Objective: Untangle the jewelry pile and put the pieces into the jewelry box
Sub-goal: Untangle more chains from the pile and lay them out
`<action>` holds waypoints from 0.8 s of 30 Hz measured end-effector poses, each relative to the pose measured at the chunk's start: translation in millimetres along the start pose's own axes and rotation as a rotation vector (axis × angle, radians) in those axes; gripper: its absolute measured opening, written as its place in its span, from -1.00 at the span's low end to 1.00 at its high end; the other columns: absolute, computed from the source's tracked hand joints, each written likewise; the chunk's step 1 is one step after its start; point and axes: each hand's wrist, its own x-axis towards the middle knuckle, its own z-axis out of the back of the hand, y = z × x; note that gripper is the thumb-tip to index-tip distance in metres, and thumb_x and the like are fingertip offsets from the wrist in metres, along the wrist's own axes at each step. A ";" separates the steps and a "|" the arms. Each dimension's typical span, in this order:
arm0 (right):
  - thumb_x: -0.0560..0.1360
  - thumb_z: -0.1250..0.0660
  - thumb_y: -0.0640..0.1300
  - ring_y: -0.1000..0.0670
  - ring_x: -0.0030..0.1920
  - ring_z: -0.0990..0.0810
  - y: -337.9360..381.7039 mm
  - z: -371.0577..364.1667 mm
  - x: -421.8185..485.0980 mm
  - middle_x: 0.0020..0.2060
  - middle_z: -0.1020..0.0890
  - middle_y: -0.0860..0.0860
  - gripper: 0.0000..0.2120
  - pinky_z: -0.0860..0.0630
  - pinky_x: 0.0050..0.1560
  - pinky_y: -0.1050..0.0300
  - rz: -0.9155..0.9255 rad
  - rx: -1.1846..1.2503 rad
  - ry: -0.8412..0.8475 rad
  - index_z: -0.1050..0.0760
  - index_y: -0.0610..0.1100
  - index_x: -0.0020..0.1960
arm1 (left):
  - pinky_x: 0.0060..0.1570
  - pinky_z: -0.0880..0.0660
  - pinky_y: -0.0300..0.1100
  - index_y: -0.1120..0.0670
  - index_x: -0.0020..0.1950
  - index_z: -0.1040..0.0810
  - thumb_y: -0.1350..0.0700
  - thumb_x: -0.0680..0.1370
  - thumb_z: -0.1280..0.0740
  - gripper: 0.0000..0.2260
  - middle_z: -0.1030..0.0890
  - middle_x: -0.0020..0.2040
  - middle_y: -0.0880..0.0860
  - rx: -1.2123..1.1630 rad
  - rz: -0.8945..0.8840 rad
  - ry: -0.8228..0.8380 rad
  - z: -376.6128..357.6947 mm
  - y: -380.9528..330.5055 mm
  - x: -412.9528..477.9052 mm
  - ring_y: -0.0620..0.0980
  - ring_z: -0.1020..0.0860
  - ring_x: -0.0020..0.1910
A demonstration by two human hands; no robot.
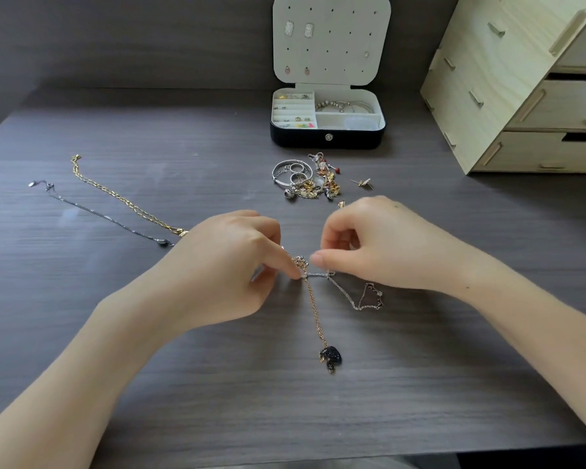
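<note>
Two hands meet low over the table (149, 384), and from my remote seat I read both as closed on the same thing. The left hand (230, 262) has its fingers curled in, thumb and forefinger pinching the tangled chains (304, 265) at its fingertips. The right hand (379, 245) faces it with its fingers folded and its thumb tip against the same knot from the other side. A short silver stretch runs between the two grips.

From the fingertips back toward me, a rose-gold chain (315, 309) runs off the knot and ends in a black pendant (331, 356) lying on the table. A thin silver chain (347, 299) trails out from under the right hand and loops up beside the right wrist.

Just past the right hand's knuckles sits the jewelry pile (305, 181), a heap of silver bangles, rings and gold and red bits. A loose stud earring (362, 182) lies just to its right. Beyond the pile stands the jewelry box (327, 138), open, with its lid (332, 38) upright and a few earrings pinned in it. Its compartments hold small pieces and bangles.

Out past the left hand, a gold necklace (115, 194) and a dark necklace (102, 214) lie stretched out side by side, their near ends close to the left knuckles. Well beyond the right forearm stands a wooden drawer unit (521, 96).
</note>
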 end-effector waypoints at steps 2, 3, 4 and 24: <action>0.39 -0.42 0.13 0.19 -0.34 -0.44 3.2 -6.3 8.6 -0.43 -0.48 0.16 -0.76 -0.34 -0.28 0.22 -0.006 -0.005 -0.032 -0.49 0.03 -0.34 | -0.48 -0.41 -0.17 -0.15 -0.16 -0.69 0.23 0.30 -0.28 -0.67 -0.48 -0.38 -0.09 0.004 -0.003 0.006 1.3 -0.5 -0.2 0.01 -0.47 -0.40; 0.37 -0.44 0.13 0.19 -0.35 -0.43 4.4 -8.0 11.6 -0.45 -0.48 0.16 -0.75 -0.35 -0.28 0.20 -0.006 -0.007 -0.029 -0.48 0.03 -0.35 | -0.49 -0.40 -0.17 -0.15 -0.16 -0.69 0.23 0.30 -0.29 -0.67 -0.48 -0.38 -0.08 0.007 -0.005 0.009 1.8 -0.7 -0.4 0.01 -0.47 -0.40; 0.35 -0.45 0.13 0.18 -0.36 -0.43 5.5 -8.5 13.6 -0.46 -0.47 0.15 -0.74 -0.35 -0.29 0.20 -0.002 -0.019 -0.021 -0.47 0.03 -0.36 | -0.50 -0.40 -0.17 -0.15 -0.16 -0.69 0.23 0.30 -0.29 -0.67 -0.48 -0.38 -0.08 0.009 -0.006 0.013 2.3 -0.9 -0.5 0.01 -0.47 -0.41; 0.41 -0.44 -0.01 0.07 -0.23 -0.32 -7.2 1.7 26.9 -0.37 -0.36 0.18 -0.83 -0.24 -0.22 0.16 0.378 -0.384 -0.005 -0.52 -0.07 -0.24 | -0.44 -0.26 -0.27 -0.10 -0.31 -0.66 0.24 0.29 -0.28 -0.74 -0.48 -0.37 -0.09 -0.007 0.014 0.037 7.0 -1.5 -0.8 -0.07 -0.35 -0.37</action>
